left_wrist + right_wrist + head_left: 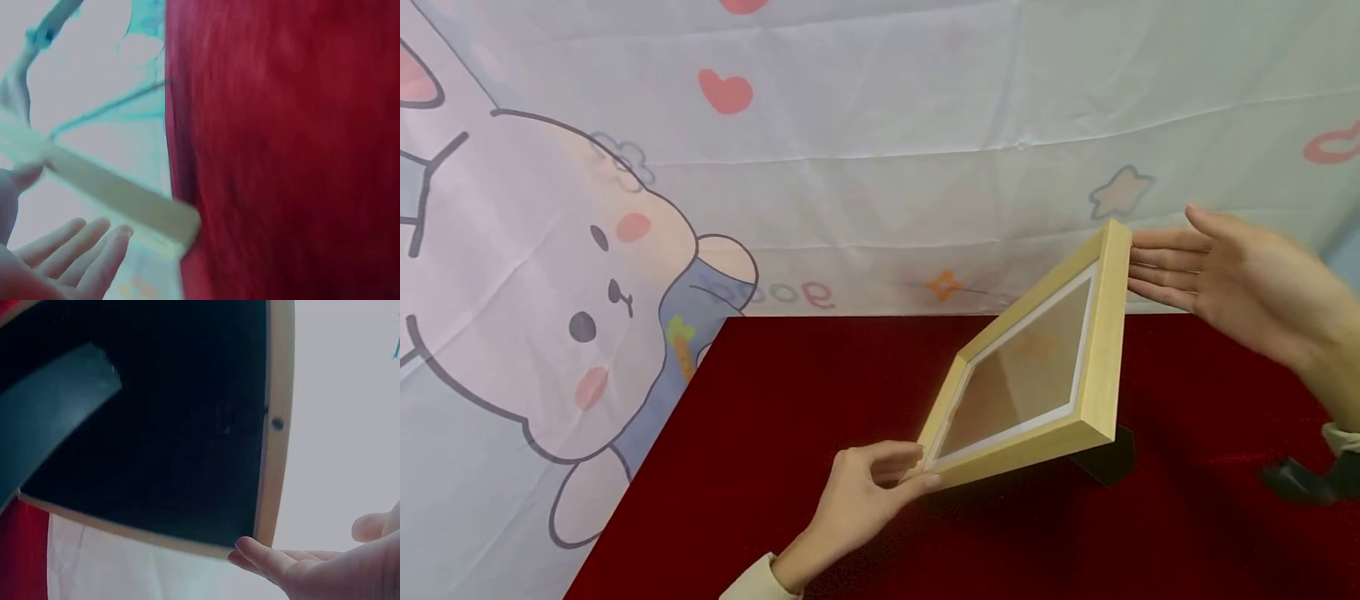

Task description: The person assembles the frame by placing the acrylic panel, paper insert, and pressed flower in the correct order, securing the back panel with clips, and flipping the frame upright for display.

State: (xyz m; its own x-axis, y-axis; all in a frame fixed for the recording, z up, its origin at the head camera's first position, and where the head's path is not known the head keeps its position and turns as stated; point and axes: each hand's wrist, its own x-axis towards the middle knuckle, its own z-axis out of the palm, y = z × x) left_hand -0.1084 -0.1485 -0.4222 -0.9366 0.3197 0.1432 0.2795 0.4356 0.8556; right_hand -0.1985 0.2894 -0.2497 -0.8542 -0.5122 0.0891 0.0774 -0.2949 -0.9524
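A light wooden picture frame (1101,350) with a white inner border and a see-through pane is held tilted above a red-covered table. My left hand (857,496) grips its near left corner, thumb on the near edge and fingers at the left side. In the left wrist view the thumb (28,175) lies against the wooden edge. Straight fingers of my right hand (1262,283) touch the far right corner, the thumb standing apart. The right wrist view shows the frame's black back (187,444) with a dark stand leg (56,406) folded outward.
The red cloth (760,417) covers the table under the frame. Behind it hangs a pale curtain (880,108) printed with a bunny, hearts and stars. A dark blurred object (1300,482) appears near the right wrist.
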